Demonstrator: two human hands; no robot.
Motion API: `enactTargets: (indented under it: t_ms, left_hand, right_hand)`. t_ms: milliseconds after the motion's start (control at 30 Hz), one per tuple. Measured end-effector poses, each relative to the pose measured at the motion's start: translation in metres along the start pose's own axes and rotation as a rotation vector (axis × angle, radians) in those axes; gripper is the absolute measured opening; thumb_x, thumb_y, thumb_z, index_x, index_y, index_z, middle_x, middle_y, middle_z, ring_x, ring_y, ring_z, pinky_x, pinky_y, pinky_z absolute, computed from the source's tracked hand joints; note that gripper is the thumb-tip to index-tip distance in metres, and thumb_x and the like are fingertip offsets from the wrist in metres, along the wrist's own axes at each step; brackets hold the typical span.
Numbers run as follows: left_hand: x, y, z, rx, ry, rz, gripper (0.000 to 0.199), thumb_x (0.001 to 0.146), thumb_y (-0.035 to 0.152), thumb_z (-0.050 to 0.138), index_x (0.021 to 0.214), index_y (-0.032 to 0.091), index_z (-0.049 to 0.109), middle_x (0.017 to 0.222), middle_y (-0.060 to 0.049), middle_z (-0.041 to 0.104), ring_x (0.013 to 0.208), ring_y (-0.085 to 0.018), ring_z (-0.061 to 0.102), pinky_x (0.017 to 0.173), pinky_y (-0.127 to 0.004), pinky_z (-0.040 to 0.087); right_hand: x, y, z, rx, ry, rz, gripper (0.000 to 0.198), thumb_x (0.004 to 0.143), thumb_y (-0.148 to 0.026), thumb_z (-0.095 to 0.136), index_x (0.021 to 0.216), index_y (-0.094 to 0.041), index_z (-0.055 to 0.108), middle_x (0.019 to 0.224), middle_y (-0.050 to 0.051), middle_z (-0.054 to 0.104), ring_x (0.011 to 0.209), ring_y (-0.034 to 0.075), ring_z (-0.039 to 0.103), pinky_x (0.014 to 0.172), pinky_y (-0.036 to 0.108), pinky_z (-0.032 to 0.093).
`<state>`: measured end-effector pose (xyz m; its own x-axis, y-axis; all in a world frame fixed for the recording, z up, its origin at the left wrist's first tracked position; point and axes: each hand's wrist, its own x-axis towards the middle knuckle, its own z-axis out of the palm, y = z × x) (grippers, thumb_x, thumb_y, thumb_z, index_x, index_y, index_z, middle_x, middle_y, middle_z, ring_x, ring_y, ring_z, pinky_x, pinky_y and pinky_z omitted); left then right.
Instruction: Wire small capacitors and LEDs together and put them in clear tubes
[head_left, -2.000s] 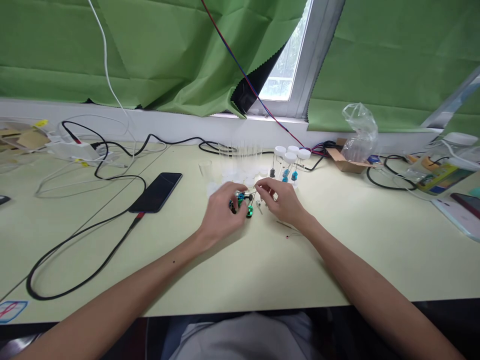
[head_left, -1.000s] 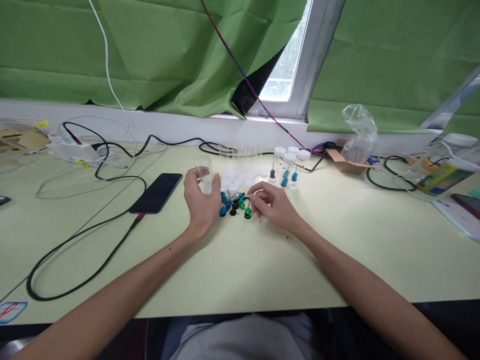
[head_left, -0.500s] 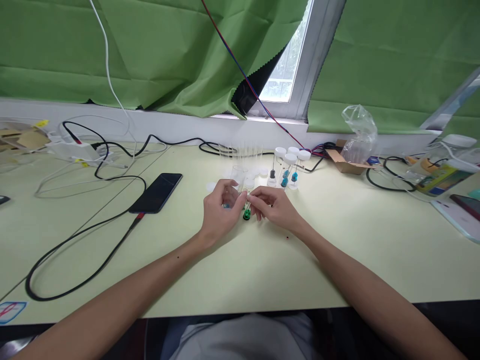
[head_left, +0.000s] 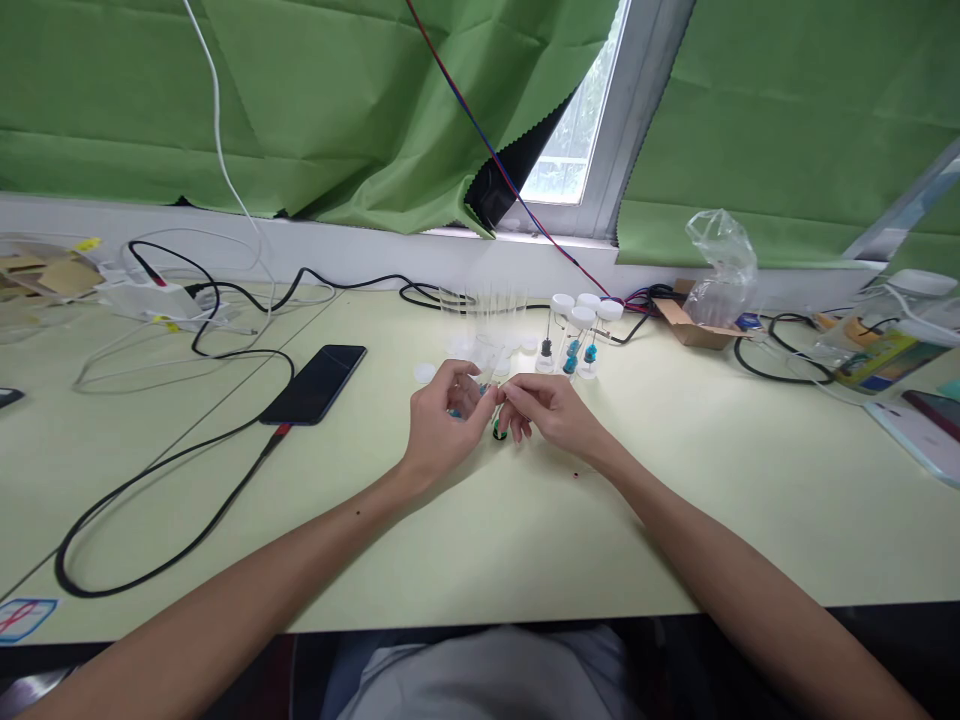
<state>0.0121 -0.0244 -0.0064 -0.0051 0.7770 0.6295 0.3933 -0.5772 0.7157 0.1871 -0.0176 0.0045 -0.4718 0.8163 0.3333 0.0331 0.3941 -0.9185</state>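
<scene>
My left hand (head_left: 448, 410) is curled, with its thumb and fingertips closed near a clear tube (head_left: 491, 358) that leans up out of its grasp. My right hand (head_left: 551, 408) meets it, thumb and index finger pinched at the left thumb's tip. Just below the pinch hangs a small green-and-black piece (head_left: 500, 431), seemingly on thin leads; the fingers partly cover it. A bit of blue (head_left: 454, 413) shows inside the curve of my left hand. Behind my right hand stand several capped clear tubes (head_left: 581, 335) holding black or teal pieces.
Several open clear tubes (head_left: 495, 310) stand behind my hands, with white caps (head_left: 424, 373) nearby. To the left lies a black phone (head_left: 315, 385) on a looping cable (head_left: 180, 565). A cardboard box (head_left: 694, 325) with a plastic bag is at the back right. A tiny red bit (head_left: 576, 475) lies near my right wrist.
The green-and-black piece has shifted slightly right and is now more covered by my right fingers. My fingertips have drawn closer together, and the clear tube leans more to the right.
</scene>
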Motion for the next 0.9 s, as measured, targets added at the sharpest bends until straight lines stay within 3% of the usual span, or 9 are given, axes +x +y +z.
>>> enactTargets:
  t_ms: [200,467,667,900]
  left_hand:
    - [0.0001,-0.0001,0.0003,-0.006,-0.001,0.005,0.021,0.082,0.030,0.070,0.094,0.021,0.055,0.066,0.006,0.057,0.054,-0.008,0.053,0.053,-0.022,0.045]
    - [-0.0005,0.0004,0.0004,-0.011,0.006,-0.030,0.022,0.081,0.031,0.070,0.094,0.022,0.055,0.066,0.006,0.058,0.054,-0.009,0.053,0.053,-0.023,0.045]
    - [0.0015,-0.0008,0.0004,-0.006,0.016,-0.053,0.022,0.082,0.033,0.070,0.094,0.022,0.056,0.068,0.005,0.058,0.056,-0.010,0.053,0.055,-0.023,0.046]
    - [-0.0018,-0.0011,0.0020,0.037,-0.146,-0.058,0.018,0.083,0.033,0.067,0.094,0.022,0.058,0.063,0.005,0.056,0.052,-0.010,0.048,0.052,-0.023,0.041]
  right_hand:
    - [-0.0009,-0.0045,0.0002,-0.079,0.029,-0.032,0.032,0.095,-0.044,0.058,0.081,-0.017,0.068,0.064,0.000,0.063,0.053,0.011,0.056,0.054,0.025,0.048]
    - [0.0006,-0.0052,0.0007,-0.234,0.177,-0.070,0.034,0.095,-0.040,0.057,0.071,-0.017,0.064,0.056,-0.002,0.055,0.048,0.010,0.049,0.051,0.025,0.041]
    - [0.0026,-0.0009,-0.0017,-0.201,0.426,-0.118,0.033,0.095,-0.043,0.057,0.073,-0.018,0.061,0.055,-0.004,0.052,0.045,0.010,0.049,0.049,0.025,0.041]
    - [0.0022,-0.0053,-0.0080,-0.153,0.673,-0.151,0.036,0.094,-0.051,0.057,0.076,-0.020,0.059,0.054,-0.004,0.048,0.042,0.010,0.049,0.044,0.025,0.039]
